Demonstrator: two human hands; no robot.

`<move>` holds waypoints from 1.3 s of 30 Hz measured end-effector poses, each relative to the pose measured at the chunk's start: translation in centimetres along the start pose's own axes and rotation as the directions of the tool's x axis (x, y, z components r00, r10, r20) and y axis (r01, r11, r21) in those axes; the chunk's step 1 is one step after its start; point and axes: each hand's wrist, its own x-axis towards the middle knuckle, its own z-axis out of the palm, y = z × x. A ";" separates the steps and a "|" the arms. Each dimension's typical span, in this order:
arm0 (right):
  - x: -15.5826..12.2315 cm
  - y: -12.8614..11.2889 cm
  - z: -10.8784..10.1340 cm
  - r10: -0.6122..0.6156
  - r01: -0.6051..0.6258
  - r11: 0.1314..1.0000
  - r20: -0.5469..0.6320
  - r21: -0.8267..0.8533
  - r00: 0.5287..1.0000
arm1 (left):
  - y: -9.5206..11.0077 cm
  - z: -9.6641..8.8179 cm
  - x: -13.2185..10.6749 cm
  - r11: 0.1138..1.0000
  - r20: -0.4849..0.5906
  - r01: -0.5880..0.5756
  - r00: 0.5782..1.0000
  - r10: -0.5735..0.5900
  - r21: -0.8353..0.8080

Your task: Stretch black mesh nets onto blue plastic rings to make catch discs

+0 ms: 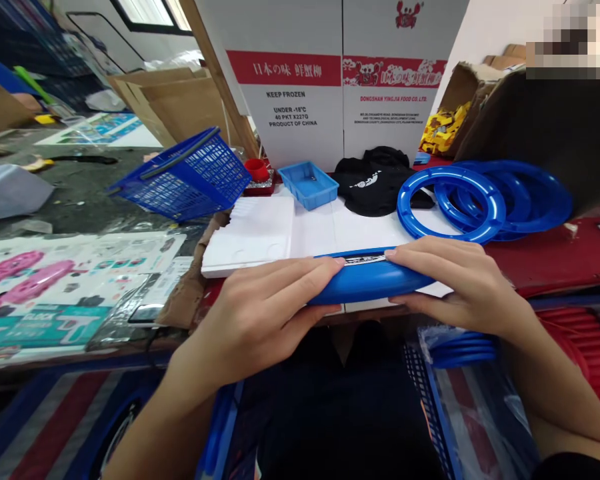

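Observation:
A blue plastic ring (375, 283) is held nearly edge-on in front of me, above the near edge of the table. My left hand (275, 307) grips its left side, fingers on top and thumb below. On its right side my right hand (450, 283) is closed the same way. Between my fingertips a white strip with black printing (365, 260) shows along the upper edge. Beyond my right hand, several more blue rings (451, 175) lie overlapping. A white foam block (260, 233) lies behind my left hand.
A blue tray (310, 185), black cloth (375, 183) and red cup (257, 170) sit at the back, before a white printed carton (300, 100). A tilted blue basket (195, 177) stands to the left. Below right, a crate (430, 407) holds bagged blue rings (463, 350).

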 end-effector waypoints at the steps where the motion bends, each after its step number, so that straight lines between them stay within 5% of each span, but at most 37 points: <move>1: 0.0 -0.1 0.1 -0.009 0.009 1.000 0.006 -0.005 1.000 | 0.0 0.2 -0.1 1.000 -0.008 0.000 1.000 0.000 -0.004; 7: 0.6 -2.1 1.2 -0.056 0.061 0.989 0.044 -0.132 0.997 | 0.7 1.7 0.4 0.997 -0.015 -0.040 0.999 0.039 -0.071; 14: 0.3 -2.7 3.1 0.020 -0.021 0.984 -0.008 -0.178 1.000 | 0.6 3.4 0.3 0.994 -0.068 0.000 0.998 -0.008 -0.112; 19: 0.0 -3.1 1.6 0.132 -0.128 0.973 0.005 -0.192 0.991 | -3.7 4.1 -2.5 0.941 -0.062 0.026 0.997 -0.049 -0.338; 25: -4.7 0.2 0.4 0.312 -0.315 0.949 -0.077 -0.022 0.947 | -9.3 3.4 -6.4 0.816 -0.010 0.225 0.962 -0.271 -0.533; 28: -5.5 1.4 1.4 0.248 -0.245 0.969 -0.129 0.034 0.960 | -7.6 2.0 -5.2 0.885 0.061 0.257 0.965 -0.253 -0.389; 34: -2.5 -0.4 2.1 0.056 -0.063 0.997 -0.142 -0.050 0.988 | 0.0 0.5 0.3 0.997 0.090 0.012 0.996 -0.006 -0.071; 39: -2.2 -0.6 1.4 0.089 -0.095 0.994 -0.108 -0.052 0.990 | -0.4 0.2 0.8 0.997 0.064 0.015 0.998 -0.010 -0.077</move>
